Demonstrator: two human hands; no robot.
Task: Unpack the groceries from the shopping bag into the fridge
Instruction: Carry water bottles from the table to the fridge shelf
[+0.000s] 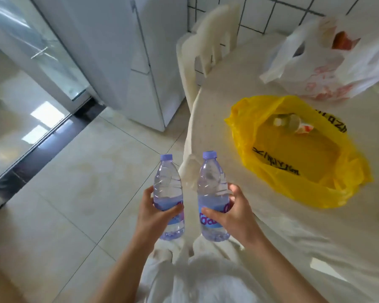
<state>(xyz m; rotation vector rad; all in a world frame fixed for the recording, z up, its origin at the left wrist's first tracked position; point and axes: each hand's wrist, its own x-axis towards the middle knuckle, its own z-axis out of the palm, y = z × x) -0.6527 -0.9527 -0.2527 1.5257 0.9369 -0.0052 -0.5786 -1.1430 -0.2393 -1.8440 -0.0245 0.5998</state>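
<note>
Fingers (173, 209) of the left hand (153, 217) curled round one water bottle (168, 193); the right hand (230, 215) gripped another (212, 193), both low at centre frame. The closed fridge (127, 51) stood upper left, so one hand would need freeing first. The yellow bag (293, 149) lay on the tabletop (239, 68).

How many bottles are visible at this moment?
3: one bottle in the left hand, one in the right hand, and a third bottle lying inside the yellow bag. The white bag may hide more.
</note>
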